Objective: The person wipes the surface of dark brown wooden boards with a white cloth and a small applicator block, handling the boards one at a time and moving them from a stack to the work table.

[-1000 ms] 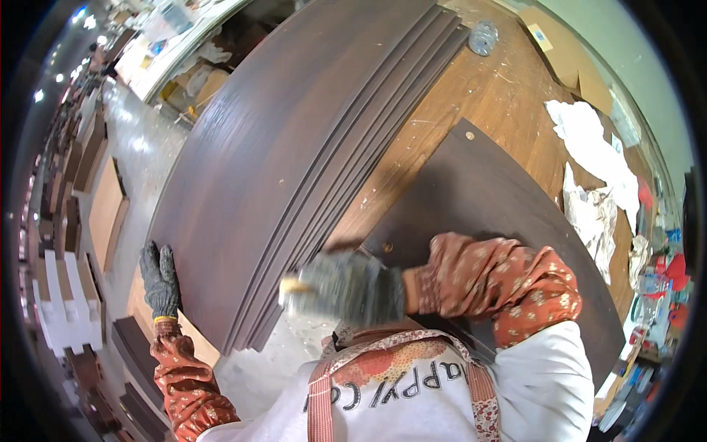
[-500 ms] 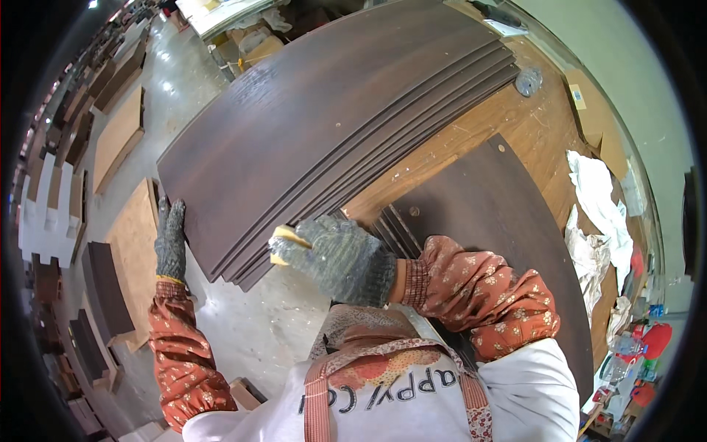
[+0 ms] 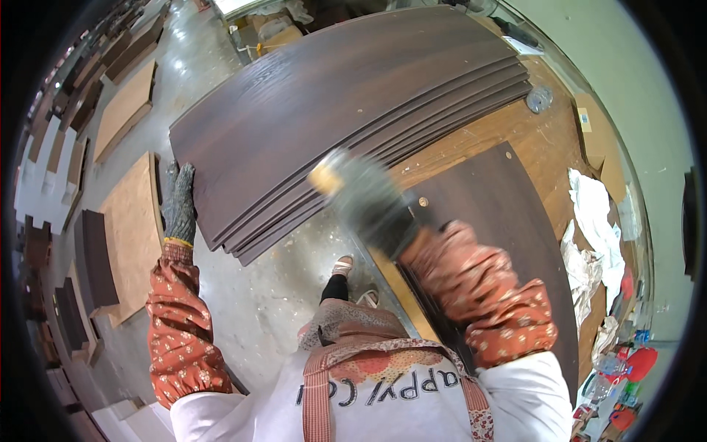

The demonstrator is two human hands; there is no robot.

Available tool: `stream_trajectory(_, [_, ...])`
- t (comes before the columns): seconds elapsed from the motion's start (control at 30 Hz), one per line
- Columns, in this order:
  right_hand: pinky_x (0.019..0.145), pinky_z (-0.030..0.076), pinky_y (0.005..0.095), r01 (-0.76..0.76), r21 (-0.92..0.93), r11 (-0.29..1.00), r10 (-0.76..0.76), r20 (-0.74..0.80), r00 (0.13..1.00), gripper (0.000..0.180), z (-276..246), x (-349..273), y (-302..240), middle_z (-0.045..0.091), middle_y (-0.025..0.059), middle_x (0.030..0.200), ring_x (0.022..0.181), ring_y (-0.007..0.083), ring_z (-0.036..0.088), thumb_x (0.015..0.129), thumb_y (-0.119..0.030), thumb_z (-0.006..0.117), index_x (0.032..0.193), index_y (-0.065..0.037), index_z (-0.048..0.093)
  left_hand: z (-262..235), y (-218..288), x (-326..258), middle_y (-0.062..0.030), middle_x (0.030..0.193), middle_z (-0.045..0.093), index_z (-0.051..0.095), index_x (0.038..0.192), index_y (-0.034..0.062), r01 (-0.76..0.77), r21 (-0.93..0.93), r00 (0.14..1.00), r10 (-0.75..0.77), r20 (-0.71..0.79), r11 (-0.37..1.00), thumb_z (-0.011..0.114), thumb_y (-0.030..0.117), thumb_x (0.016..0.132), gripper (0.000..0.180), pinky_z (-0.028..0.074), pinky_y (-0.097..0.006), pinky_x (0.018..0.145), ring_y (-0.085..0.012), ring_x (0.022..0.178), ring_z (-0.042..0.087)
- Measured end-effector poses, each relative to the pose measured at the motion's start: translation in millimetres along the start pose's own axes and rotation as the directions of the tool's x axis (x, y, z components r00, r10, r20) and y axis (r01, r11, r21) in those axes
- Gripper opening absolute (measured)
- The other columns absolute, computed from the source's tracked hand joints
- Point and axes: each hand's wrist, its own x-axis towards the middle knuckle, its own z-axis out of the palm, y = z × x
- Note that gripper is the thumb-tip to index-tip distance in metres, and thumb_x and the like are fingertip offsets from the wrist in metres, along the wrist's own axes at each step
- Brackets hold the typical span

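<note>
A stack of long dark brown wood panels point(image 3: 331, 110) lies across the wooden workbench point(image 3: 508, 132), with its left end jutting out over the floor. My left hand point(image 3: 178, 202), in a grey glove, lies flat with straight fingers against that left end. My right hand point(image 3: 361, 202), also gloved, is motion-blurred just above the stack's near edge, around the middle. A small yellowish patch shows at its tip. I cannot tell whether it is part of the glove or a held thing.
A single dark panel point(image 3: 501, 221) lies on the bench to the right of my arm. White rags point(image 3: 589, 214) and a round grey object point(image 3: 540, 98) sit further right. Light brown boards point(image 3: 132, 228) and dark panel pieces point(image 3: 96, 258) rest on the concrete floor at left.
My right hand has risen from the stack's near edge and moved right, now blurred. My left hand stays at the stack's left end. The view has shifted, so the stack lies flatter across it.
</note>
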Motion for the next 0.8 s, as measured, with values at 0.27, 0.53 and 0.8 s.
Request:
stream_trajectory(0.27, [0.058,0.048,0.0372,0.081,0.351,0.933,-0.024,-0.164,0.986,0.014,9,-22,-20,0.056,0.0137,0.08,0.069,0.0239,0.057,0.082,-0.014,0.056,0.091,-0.004,0.058,0,-34,3,-0.0187,0.14,0.037,0.04,0.132,-0.0045,-0.182,0.272,0.983,0.182,0.027,0.945,0.05,0.026,0.093,0.051,0.024,-0.034,0.108,-0.0271,0.131,0.032])
stream_trajectory(0.53, [0.093,0.043,0.0427,-0.095,0.362,0.927,0.033,0.176,0.984,0.038,-1,-23,-21,0.056,0.0187,0.11,0.104,0.0357,0.054,0.082,-0.014,0.056,0.118,-0.004,0.052,6,1,-3,-0.0182,0.141,0.036,0.035,0.136,-0.0027,-0.028,0.109,0.997,0.035,-0.062,0.994,0.049,0.038,0.092,0.062,0.025,-0.032,0.107,-0.0271,0.13,0.034])
stream_trajectory(0.8, [0.082,0.045,0.0444,-0.003,0.094,0.996,0.001,0.023,1.0,0.039,-20,-2,-16,0.055,0.0167,0.101,0.095,0.0321,0.054,0.08,-0.012,0.059,0.117,-0.002,0.05,-5,-13,-1,-0.0226,0.142,0.032,0.03,0.137,-0.0043,-0.033,0.296,0.997,0.054,-0.064,0.955,0.047,0.048,0.089,0.073,0.022,-0.034,0.108,-0.0322,0.133,0.029])
